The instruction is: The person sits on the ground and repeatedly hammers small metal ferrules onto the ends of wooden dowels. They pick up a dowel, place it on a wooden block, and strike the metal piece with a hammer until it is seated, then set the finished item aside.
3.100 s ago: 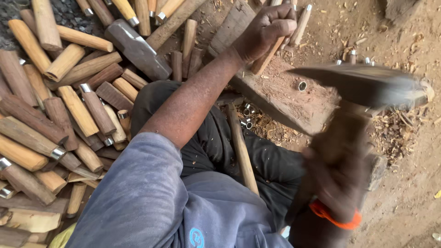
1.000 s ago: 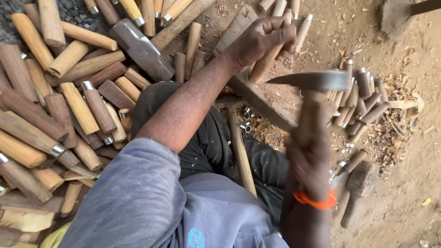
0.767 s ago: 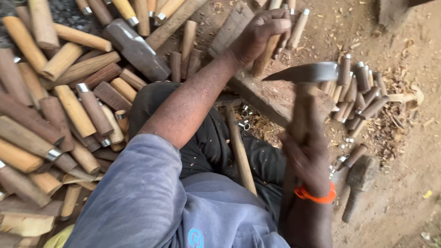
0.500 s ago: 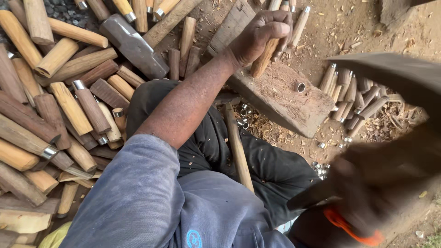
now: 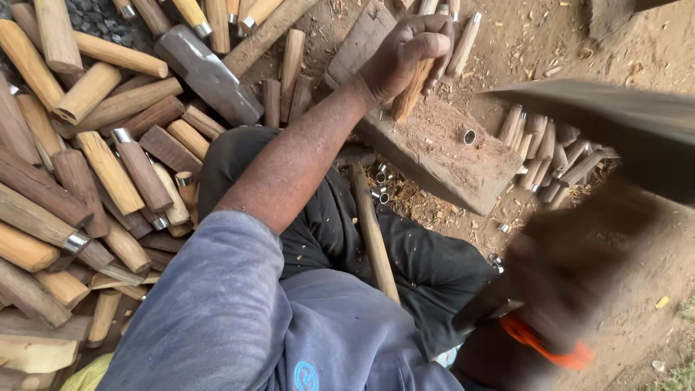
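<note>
Head view shows the left hand (image 5: pixel 405 54) gripping a wooden peg (image 5: pixel 413 90) upright on the wooden block (image 5: pixel 449 148), fingers best kept high, while the blurred right hand (image 5: pixel 572 279) clasps a raised blade (image 5: pixel 615 119).

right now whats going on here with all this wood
A person sits on the ground. Their left hand stands a short wooden stick on end on a wooden block. Their right hand has a broad blade raised above it, blurred. Rounded wooden handles lie piled to the left.
</note>
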